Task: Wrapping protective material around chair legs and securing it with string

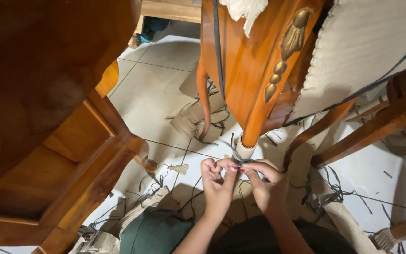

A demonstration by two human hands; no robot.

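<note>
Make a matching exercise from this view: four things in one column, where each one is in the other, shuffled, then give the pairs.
Things:
1. hands
2. carved chair leg
3. cardboard wrap
4. strap scraps

Places:
A. strewn on the white tile floor
B. around the foot of the leg
C. pinching a dark strap below the leg's foot
D. slanting down from the top middle

Pairs: 1-C, 2-D, 3-B, 4-A

The single head-worn view looks steeply down, close over the hands, onto the tiled floor (165,84).
</note>
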